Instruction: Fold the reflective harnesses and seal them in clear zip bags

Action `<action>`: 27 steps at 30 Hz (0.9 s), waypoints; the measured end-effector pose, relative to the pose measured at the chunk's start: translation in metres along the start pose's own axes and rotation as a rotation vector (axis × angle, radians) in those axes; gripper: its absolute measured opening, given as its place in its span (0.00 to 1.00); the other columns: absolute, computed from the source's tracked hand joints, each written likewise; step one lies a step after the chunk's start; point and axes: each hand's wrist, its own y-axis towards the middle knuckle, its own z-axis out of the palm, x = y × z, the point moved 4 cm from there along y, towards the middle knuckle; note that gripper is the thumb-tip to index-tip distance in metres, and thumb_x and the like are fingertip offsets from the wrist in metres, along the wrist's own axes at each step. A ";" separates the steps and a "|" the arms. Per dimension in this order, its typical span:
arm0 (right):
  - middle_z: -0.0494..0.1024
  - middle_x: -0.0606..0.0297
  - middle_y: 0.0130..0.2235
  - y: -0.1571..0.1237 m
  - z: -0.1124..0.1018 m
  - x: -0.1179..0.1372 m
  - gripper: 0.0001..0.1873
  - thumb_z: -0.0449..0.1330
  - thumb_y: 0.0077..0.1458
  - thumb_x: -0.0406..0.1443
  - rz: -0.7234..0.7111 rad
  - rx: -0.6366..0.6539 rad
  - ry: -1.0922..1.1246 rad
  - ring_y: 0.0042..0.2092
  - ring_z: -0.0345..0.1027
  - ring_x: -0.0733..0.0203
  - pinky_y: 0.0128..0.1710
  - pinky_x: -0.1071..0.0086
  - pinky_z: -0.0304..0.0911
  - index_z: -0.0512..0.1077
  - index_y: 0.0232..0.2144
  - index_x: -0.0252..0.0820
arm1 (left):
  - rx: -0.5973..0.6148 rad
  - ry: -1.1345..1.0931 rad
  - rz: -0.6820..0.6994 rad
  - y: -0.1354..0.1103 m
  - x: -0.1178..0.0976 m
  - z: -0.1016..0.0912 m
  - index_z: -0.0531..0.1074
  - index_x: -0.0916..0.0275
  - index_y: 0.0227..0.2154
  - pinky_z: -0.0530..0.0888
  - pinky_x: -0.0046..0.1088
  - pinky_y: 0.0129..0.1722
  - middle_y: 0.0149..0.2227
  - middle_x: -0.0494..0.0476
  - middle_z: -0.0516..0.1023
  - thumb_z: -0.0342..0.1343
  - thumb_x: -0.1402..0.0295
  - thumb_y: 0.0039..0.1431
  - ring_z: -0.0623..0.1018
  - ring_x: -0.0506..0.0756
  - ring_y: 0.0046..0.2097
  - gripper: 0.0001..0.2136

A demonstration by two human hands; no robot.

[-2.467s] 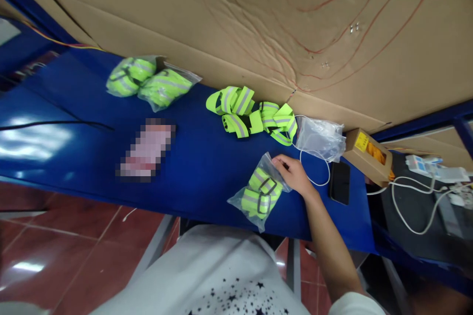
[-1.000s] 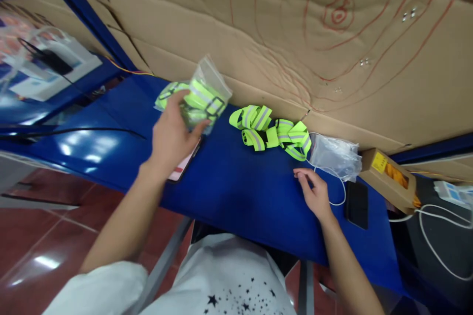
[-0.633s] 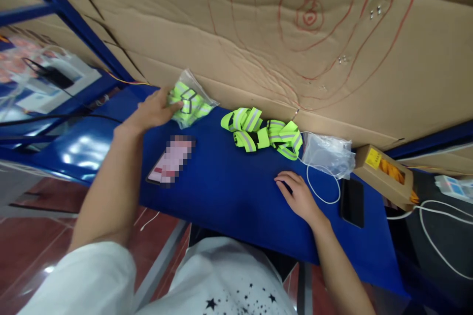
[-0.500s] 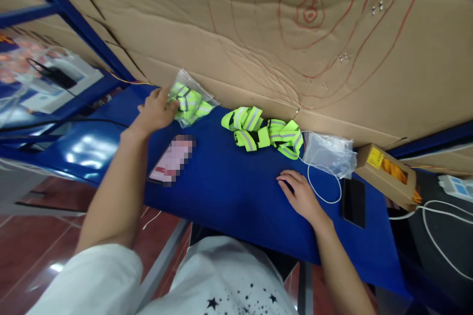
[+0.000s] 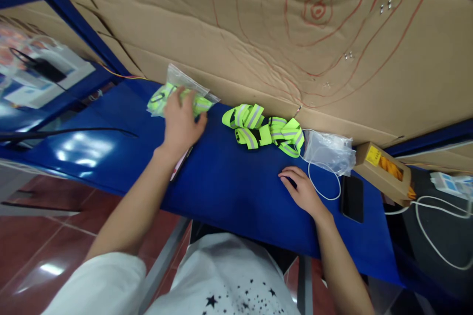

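At the left of the blue table [image 5: 229, 187], a clear bag of neon-yellow bands [image 5: 159, 102] lay against the cardboard wall [image 5: 258, 34]. The left hand [image 5: 181, 123] rested on it, fingers spread flat and gripping nothing. Loose reflective bands [image 5: 262, 129] were piled just beyond. The right hand [image 5: 301, 192] lay flat and empty on the table, near empty plastic bags [image 5: 328, 150] and a black phone [image 5: 353, 198].
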 end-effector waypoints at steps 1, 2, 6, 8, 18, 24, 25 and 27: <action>0.77 0.57 0.52 0.001 0.000 0.000 0.13 0.54 0.72 0.42 0.000 -0.002 0.004 0.54 0.74 0.52 0.59 0.51 0.69 0.77 0.47 0.47 | 0.059 -0.029 0.123 -0.005 -0.017 0.007 0.64 0.65 0.67 0.64 0.55 0.68 0.67 0.74 0.66 0.57 0.64 0.64 0.65 0.70 0.69 0.29; 0.77 0.57 0.51 0.001 0.000 -0.001 0.13 0.54 0.72 0.42 0.000 -0.004 0.008 0.54 0.74 0.52 0.59 0.51 0.69 0.77 0.47 0.47 | 0.178 -0.057 0.245 -0.011 -0.036 0.019 0.64 0.63 0.66 0.66 0.52 0.67 0.65 0.71 0.69 0.56 0.65 0.65 0.69 0.68 0.67 0.28; 0.78 0.56 0.51 0.002 0.001 -0.003 0.13 0.54 0.72 0.42 0.001 -0.015 0.037 0.54 0.74 0.52 0.58 0.51 0.70 0.77 0.47 0.47 | 0.441 -0.086 0.383 -0.027 -0.083 0.066 0.67 0.64 0.65 0.67 0.55 0.65 0.67 0.72 0.67 0.59 0.69 0.62 0.67 0.72 0.68 0.27; 0.78 0.57 0.50 0.001 0.000 -0.002 0.13 0.54 0.72 0.42 0.003 -0.015 0.048 0.53 0.74 0.52 0.58 0.52 0.70 0.77 0.46 0.47 | 0.451 -0.141 0.347 -0.027 -0.088 0.078 0.73 0.66 0.57 0.68 0.51 0.64 0.62 0.73 0.73 0.56 0.72 0.64 0.70 0.69 0.65 0.19; 0.71 0.50 0.61 0.018 -0.021 0.048 0.25 0.57 0.69 0.40 -0.122 -0.333 0.057 0.57 0.72 0.49 0.59 0.49 0.71 0.62 0.66 0.49 | 0.543 -1.178 -0.196 -0.031 -0.086 0.064 0.77 0.62 0.42 0.74 0.29 0.37 0.32 0.54 0.78 0.59 0.47 0.64 0.77 0.53 0.34 0.21; 0.56 0.47 0.72 0.027 -0.003 0.030 0.51 0.66 0.61 0.50 0.040 -0.361 0.264 0.71 0.59 0.44 0.69 0.44 0.61 0.43 0.74 0.49 | 0.936 -1.632 -0.670 -0.064 -0.104 0.089 0.76 0.62 0.45 0.78 0.34 0.37 0.40 0.61 0.82 0.65 0.46 0.57 0.81 0.57 0.36 0.24; 0.56 0.47 0.73 0.026 0.002 0.026 0.53 0.66 0.61 0.52 0.073 -0.324 0.335 0.72 0.58 0.44 0.69 0.44 0.61 0.41 0.75 0.49 | 0.983 -1.652 -0.674 -0.068 -0.105 0.090 0.75 0.60 0.48 0.79 0.35 0.39 0.43 0.61 0.82 0.65 0.45 0.56 0.82 0.58 0.39 0.26; 0.57 0.48 0.73 0.025 0.012 0.022 0.53 0.65 0.61 0.53 0.122 -0.224 0.475 0.71 0.59 0.46 0.69 0.47 0.63 0.40 0.75 0.50 | 1.034 -1.662 -0.594 -0.072 -0.105 0.086 0.72 0.54 0.54 0.80 0.38 0.44 0.49 0.60 0.81 0.69 0.47 0.52 0.82 0.60 0.45 0.30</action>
